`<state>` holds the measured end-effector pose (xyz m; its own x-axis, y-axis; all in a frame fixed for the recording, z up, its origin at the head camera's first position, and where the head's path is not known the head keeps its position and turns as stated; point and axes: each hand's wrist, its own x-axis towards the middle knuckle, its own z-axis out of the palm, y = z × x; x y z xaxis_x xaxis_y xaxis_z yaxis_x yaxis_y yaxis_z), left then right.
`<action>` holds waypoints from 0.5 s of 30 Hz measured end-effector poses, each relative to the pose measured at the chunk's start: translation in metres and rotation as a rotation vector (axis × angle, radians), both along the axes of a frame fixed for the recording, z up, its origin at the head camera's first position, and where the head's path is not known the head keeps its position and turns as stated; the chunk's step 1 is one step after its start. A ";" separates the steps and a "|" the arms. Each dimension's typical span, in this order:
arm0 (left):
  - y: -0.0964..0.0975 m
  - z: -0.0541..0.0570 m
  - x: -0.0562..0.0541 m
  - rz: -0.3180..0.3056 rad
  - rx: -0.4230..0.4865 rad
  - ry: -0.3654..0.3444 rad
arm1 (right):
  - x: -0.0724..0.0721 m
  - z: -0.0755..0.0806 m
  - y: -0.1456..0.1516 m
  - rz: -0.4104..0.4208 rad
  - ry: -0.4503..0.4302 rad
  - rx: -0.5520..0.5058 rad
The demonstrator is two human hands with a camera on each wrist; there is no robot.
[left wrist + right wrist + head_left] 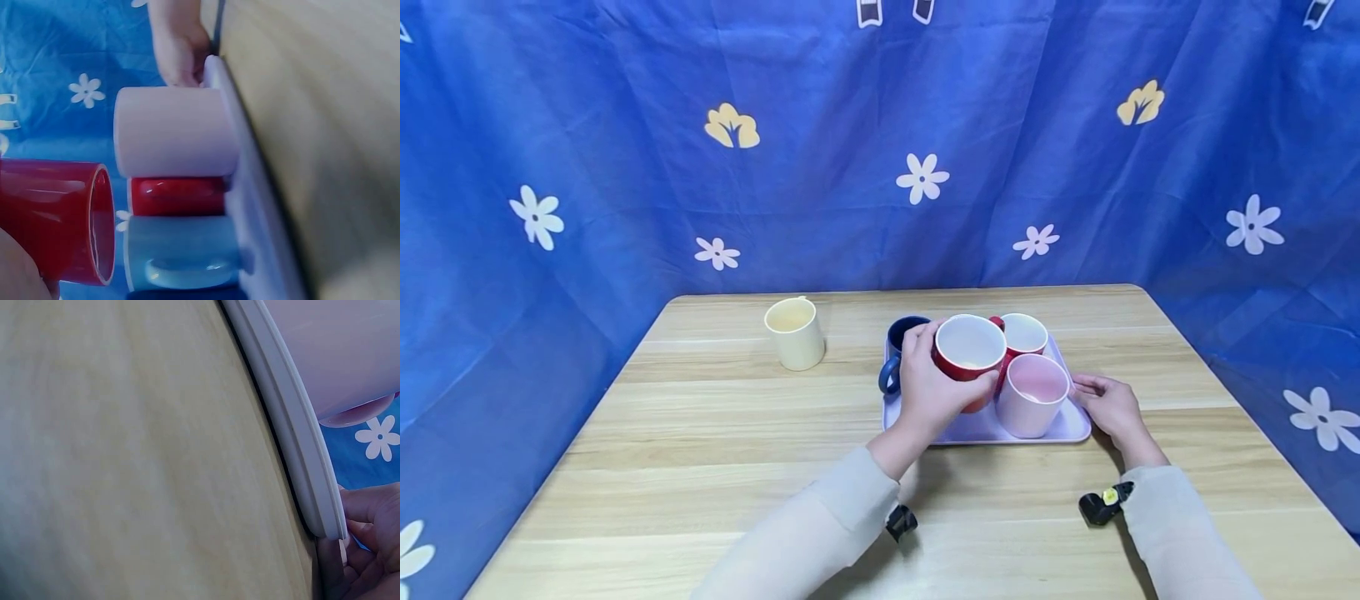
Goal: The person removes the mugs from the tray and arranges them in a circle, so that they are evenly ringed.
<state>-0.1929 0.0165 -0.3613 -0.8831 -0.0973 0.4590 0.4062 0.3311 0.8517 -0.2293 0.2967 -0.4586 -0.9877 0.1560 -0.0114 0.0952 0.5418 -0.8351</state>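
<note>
My left hand (931, 379) grips a red mug (958, 362) with a white inside, thumb at the near side and fingers at the far side. In the left wrist view this mug (56, 219) hangs raised over the lilac tray (256, 187). On the tray stand a pink mug (1030, 404), another red mug (1024, 333) behind it, and a dark blue mug (908, 329) at the left. A light blue mug (181, 250) shows there too, hidden behind my hand in the head view. My right hand (1108, 406) holds the tray's right edge, thumb and fingers about the rim.
A cream mug (797, 337) stands on the wooden table (715, 467), left of the tray and toward the back. A blue curtain (820, 183) with flower prints hangs behind the table and along its sides. Small black cameras (1101, 506) are strapped at both wrists.
</note>
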 end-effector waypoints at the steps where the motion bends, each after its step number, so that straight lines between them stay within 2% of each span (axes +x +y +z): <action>1: -0.002 0.003 0.000 -0.001 0.001 0.007 | 0.000 0.000 0.000 0.000 0.000 0.000; 10: -0.021 0.030 -0.003 0.014 0.074 0.090 | 0.001 0.001 -0.001 -0.001 0.001 -0.002; 15: -0.038 0.040 -0.004 0.049 0.086 0.138 | 0.001 0.001 -0.001 0.000 -0.008 0.000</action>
